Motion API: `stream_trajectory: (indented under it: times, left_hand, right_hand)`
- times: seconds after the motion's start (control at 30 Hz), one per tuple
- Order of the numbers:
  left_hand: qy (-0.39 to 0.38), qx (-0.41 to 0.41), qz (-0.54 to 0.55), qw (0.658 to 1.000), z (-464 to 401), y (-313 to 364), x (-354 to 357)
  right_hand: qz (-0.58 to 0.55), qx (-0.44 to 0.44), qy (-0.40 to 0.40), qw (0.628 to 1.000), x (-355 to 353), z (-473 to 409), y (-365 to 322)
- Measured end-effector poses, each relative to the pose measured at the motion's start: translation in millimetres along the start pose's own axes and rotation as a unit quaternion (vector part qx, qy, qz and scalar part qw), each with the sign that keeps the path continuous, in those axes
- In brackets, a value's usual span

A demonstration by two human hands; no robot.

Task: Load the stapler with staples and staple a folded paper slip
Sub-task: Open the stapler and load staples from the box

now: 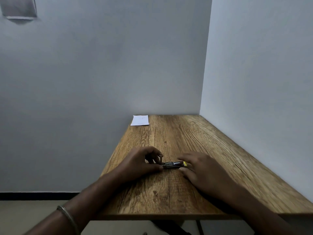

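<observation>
The bench [194,136] runs into the corner, its far and right edges flush against the walls, its left and near edges open; bare wood lies beyond my hands. The stapler [171,164] lies on the bench near the middle, between my hands. My left hand [138,162] pinches its left end, thumb and fingers closed on it, a small metal part standing up there. My right hand [201,170] is blurred, fingers loosely spread at its yellow right end; contact is unclear. The paper slip [140,120] lies at the far left corner, overhanging the left edge.
</observation>
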State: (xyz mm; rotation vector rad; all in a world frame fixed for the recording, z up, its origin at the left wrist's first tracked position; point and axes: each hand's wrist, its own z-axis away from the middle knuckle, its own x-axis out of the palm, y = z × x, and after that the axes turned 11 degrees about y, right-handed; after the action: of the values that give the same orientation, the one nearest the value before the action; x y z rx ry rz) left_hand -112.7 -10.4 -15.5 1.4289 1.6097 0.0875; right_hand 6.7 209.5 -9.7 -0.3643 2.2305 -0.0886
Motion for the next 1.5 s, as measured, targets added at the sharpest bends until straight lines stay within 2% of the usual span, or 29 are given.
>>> stream_trajectory:
  times: [0.2,0.7,0.87,0.93,1.03,1.13,1.2,1.27,1.33,1.4,1.47,1.5]
  left_hand:
    - [-0.004,-0.003,-0.028,1.000,-1,-5,1]
    - [-0.016,0.007,-0.057,0.998,-1,-9,2]
    - [-0.015,0.015,-0.065,0.998,-1,-7,2]
    - [-0.015,0.017,-0.076,0.997,-1,-7,2]
    - [-0.021,0.010,-0.084,0.996,-1,-6,1]
    - [-0.024,0.003,-0.085,0.996,-1,-4,1]
    - [-0.022,-0.005,-0.081,0.996,0,-3,0]
    - [-0.011,-0.020,-0.062,0.998,0,-2,-1]
    - [0.017,-0.034,-0.044,0.998,1,1,-2]
    - [0.059,-0.024,-0.043,0.997,1,8,-1]
    - [0.103,0.013,-0.077,0.992,1,19,0]
    - [0.120,0.039,-0.106,0.986,2,24,1]
  right_hand:
    - [0.006,-0.006,-0.016,1.000,4,4,0]
    - [-0.070,0.022,-0.098,0.992,4,-16,-13]
    - [-0.099,0.036,-0.098,0.990,3,-17,-18]
    - [-0.110,0.044,-0.082,0.990,2,-16,-20]
    - [-0.126,0.095,-0.009,0.987,0,-15,-22]
    - [-0.187,0.168,0.054,0.966,-3,-13,-32]
    - [-0.246,0.239,0.088,0.935,-3,-12,-39]
    - [-0.346,0.346,0.110,0.865,-2,-10,-47]
    - [-0.471,0.461,0.108,0.744,-1,-10,-55]
    - [-0.573,0.528,0.089,0.620,0,-11,-61]
    - [-0.643,0.557,0.072,0.521,-1,-15,-67]
    - [-0.667,0.562,0.072,0.484,-2,-19,-68]
